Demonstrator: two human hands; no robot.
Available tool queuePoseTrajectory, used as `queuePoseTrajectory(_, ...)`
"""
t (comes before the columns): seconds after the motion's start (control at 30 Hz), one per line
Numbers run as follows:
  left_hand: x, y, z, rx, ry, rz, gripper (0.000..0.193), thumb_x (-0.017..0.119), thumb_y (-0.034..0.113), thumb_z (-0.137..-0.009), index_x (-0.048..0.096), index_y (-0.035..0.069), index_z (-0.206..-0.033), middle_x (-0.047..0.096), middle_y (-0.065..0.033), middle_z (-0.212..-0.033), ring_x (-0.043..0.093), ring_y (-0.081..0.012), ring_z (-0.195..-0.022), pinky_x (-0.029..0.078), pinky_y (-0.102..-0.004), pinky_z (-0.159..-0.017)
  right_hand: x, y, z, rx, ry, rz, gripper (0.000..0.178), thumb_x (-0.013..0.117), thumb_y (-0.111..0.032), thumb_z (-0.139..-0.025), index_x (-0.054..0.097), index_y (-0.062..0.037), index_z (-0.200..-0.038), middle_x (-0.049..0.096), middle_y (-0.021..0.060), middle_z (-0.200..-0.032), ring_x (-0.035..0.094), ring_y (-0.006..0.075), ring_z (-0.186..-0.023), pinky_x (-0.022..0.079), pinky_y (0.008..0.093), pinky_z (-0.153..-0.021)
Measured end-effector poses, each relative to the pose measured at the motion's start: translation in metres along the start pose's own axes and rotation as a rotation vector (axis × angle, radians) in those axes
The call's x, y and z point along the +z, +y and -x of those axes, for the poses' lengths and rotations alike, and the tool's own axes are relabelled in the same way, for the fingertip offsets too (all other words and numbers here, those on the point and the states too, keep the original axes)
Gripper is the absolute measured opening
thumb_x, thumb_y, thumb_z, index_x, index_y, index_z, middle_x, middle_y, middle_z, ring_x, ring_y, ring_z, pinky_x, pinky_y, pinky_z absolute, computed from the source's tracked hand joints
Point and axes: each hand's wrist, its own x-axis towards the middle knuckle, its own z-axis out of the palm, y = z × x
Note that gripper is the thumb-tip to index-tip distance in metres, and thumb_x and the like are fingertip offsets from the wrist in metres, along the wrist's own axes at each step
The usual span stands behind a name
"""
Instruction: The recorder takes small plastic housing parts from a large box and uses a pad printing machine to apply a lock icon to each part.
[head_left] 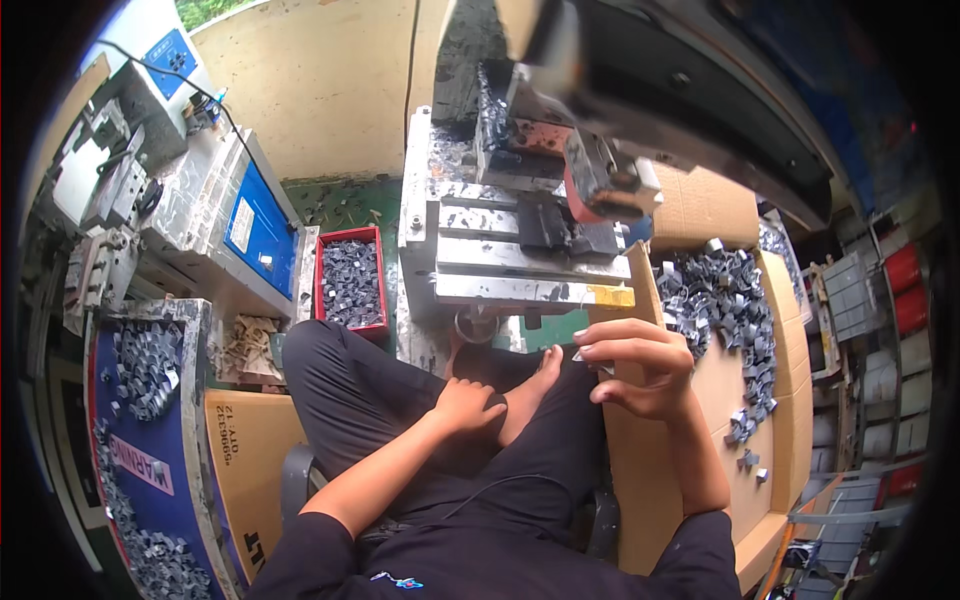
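Note:
My left hand (465,408) rests on my crossed legs beside my bare foot (535,392), its thumb apart from the fingers; no thing shows in it. Raised over the near side of a large cardboard box (640,440) is my right hand (645,368), with curved fingers and a gap between thumb and fingertips. A small pale bit shows by those fingertips, too small to name. Many curved dark grey pieces (725,300) lie heaped in that box. In front of me stands a machine with a slotted metal table (480,255), a dark fixture block (560,230) mounted on it.
A red bin (383,285) of small dark pieces stands on the green floor left of the machine. At far left are a blue tray (150,420) with more pieces and a cabinet with a blue panel (255,235). Shelves (860,300) line the right. The machine's head (690,100) overhangs its table.

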Motion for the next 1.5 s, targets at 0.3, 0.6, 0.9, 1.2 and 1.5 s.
queuePoseTrajectory(0.3,0.005,-0.003,0.002,-0.006,0.05,-0.04,0.053,0.058,0.055,-0.096,0.075,0.005,-0.103,0.074,-0.0169,-0.098,0.069,-0.0339,-0.097,0.047,-0.0465,-0.088,-0.003,-0.003,0.001,-0.017,0.215,0.223,0.031,0.071,-0.014,-0.096,0.071,0.0049,-0.12,0.068,0.0273,-0.122,0.073,0.0292,-0.098,0.062,0.0382,-0.085)
queuePoseTrajectory(0.6,0.012,-0.008,0.009,0.007,0.118,-0.027,0.049,0.062,0.052,-0.094,0.073,0.005,-0.105,0.073,-0.0156,-0.099,0.067,-0.0321,-0.096,0.045,-0.045,-0.088,-0.011,-0.013,-0.03,0.075,0.219,0.436,0.032,0.072,0.013,-0.082,0.074,0.0015,-0.111,0.07,0.021,-0.123,0.069,0.0305,-0.115,0.056,0.0418,-0.099)
queuePoseTrajectory(0.9,-0.001,-0.004,0.007,-0.043,0.058,0.026,0.047,0.062,0.048,-0.095,0.073,0.003,-0.106,0.072,-0.017,-0.105,0.066,-0.0338,-0.103,0.044,-0.0461,-0.093,0.002,0.008,-0.055,0.124,0.324,0.355,0.029,0.071,0.014,-0.081,0.07,0.0054,-0.109,0.072,0.0221,-0.119,0.071,0.0313,-0.114,0.054,0.0395,-0.101)
queuePoseTrajectory(1.2,0.0,-0.006,0.003,-0.063,-0.016,0.052,0.05,0.061,0.049,-0.096,0.073,0.003,-0.111,0.073,-0.0191,-0.109,0.066,-0.0349,-0.107,0.043,-0.0498,-0.1,0.0,0.014,-0.078,0.194,0.327,0.501,0.027,0.073,0.012,-0.081,0.073,0.0039,-0.107,0.074,0.0207,-0.118,0.072,0.0285,-0.112,0.053,0.0361,-0.1)
queuePoseTrajectory(1.5,0.007,-0.006,0.008,-0.052,0.04,-0.066,0.05,0.063,0.047,-0.094,0.071,0.003,-0.117,0.073,-0.0169,-0.105,0.066,-0.0336,-0.099,0.044,-0.0451,-0.091,0.003,0.017,-0.081,0.187,0.316,0.456,0.024,0.073,0.01,-0.086,0.073,0.0031,-0.109,0.075,0.018,-0.12,0.073,0.0228,-0.107,0.056,0.033,-0.092)
